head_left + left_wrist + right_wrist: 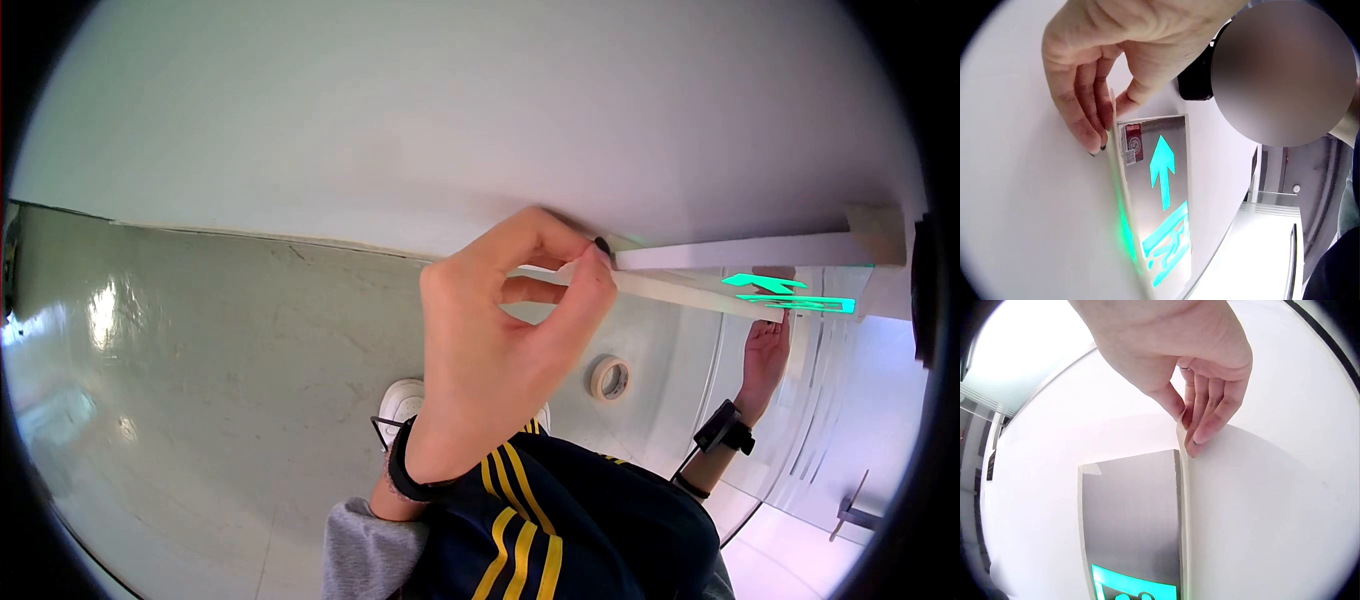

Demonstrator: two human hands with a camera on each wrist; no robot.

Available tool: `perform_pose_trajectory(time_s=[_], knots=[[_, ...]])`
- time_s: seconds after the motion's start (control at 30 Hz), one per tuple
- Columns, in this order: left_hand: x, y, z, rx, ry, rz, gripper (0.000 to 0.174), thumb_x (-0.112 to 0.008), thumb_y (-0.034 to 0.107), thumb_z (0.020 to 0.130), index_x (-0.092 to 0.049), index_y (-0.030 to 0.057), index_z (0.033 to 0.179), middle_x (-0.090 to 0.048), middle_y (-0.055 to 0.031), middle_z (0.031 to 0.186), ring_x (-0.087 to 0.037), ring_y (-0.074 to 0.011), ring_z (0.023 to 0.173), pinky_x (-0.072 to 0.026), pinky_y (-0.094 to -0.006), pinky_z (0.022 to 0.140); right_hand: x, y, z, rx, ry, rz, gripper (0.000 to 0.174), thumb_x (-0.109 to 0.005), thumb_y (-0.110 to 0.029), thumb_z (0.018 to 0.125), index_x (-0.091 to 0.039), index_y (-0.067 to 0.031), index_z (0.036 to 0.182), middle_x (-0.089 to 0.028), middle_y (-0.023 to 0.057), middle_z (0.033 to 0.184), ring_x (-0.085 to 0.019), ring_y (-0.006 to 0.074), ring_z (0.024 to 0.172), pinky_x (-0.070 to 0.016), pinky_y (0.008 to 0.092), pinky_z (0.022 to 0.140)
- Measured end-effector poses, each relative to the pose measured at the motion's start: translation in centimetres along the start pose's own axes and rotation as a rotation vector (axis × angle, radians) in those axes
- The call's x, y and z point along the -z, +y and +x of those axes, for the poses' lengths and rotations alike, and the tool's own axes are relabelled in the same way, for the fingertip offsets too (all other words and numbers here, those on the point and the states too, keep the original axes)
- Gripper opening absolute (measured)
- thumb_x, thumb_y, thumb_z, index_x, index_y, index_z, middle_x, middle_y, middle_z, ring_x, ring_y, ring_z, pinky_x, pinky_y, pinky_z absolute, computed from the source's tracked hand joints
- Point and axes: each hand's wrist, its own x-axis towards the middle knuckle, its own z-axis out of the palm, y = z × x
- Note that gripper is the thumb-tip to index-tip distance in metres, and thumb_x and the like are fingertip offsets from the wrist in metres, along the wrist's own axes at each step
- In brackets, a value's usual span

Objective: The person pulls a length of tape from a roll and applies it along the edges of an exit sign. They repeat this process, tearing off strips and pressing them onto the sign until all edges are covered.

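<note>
A grey exit sign point(1141, 197) with a glowing green arrow and running figure sits on the white wall. My left hand point(500, 330) pinches one end of a pale masking tape strip point(700, 297) between thumb and fingers, just past the arrow end of the sign. Farther off, my right hand point(766, 355) grips the strip's other end beyond the figure end. In the right wrist view the strip runs along the long edge of the sign point(1132, 512). A second pale strip point(740, 252) lines the opposite long edge.
A masking tape roll point(610, 379) lies on the grey floor point(260, 370), close to a white shoe point(402, 402). The white wall point(400, 120) rises right beside both hands. A dark handle point(858, 512) juts out at the lower right.
</note>
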Motion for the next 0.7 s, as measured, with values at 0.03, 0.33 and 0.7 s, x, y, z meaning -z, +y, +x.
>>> perform_pose_trajectory(time_s=[0.03, 0.33, 0.7], knots=[[0.01, -0.04, 0.00, -0.002, -0.003, -0.012, 0.007, -0.056, -0.002, 0.081, -0.058, -0.0068, 0.076, -0.057, -0.0059, 0.073, -0.057, -0.0120, 0.067, -0.0541, -0.0279, 0.062, -0.10, 0.03, 0.02, 0.003, -0.015, -0.009, 0.029, -0.038, -0.013, 0.096, -0.047, 0.0024, 0.119, -0.060, 0.0104, 0.107, -0.058, 0.0136, 0.095, -0.0500, 0.0259, 0.078], [0.11, -0.71, 0.08, -0.004, -0.012, -0.061, 0.009, -0.054, -0.001, 0.083, -0.056, -0.0087, 0.079, -0.062, -0.0121, 0.072, -0.064, -0.0179, 0.066, -0.0548, -0.0283, 0.063, 0.63, -0.34, 0.19, 0.008, -0.004, -0.023, 0.029, -0.039, -0.013, 0.096, -0.046, 0.0018, 0.119, -0.059, 0.0106, 0.110, -0.058, 0.0140, 0.093, -0.0502, 0.0253, 0.076], [0.01, -0.69, -0.06, -0.011, -0.007, -0.081, 0.008, -0.054, -0.001, 0.082, -0.057, -0.0081, 0.078, -0.061, -0.0110, 0.073, -0.062, -0.0164, 0.066, -0.0547, -0.0284, 0.063, 0.12, -0.15, 0.22, -0.013, -0.049, 0.016, 0.030, -0.037, -0.012, 0.096, -0.045, 0.0020, 0.121, -0.058, 0.0118, 0.110, -0.057, 0.0142, 0.095, -0.0494, 0.0259, 0.077]])
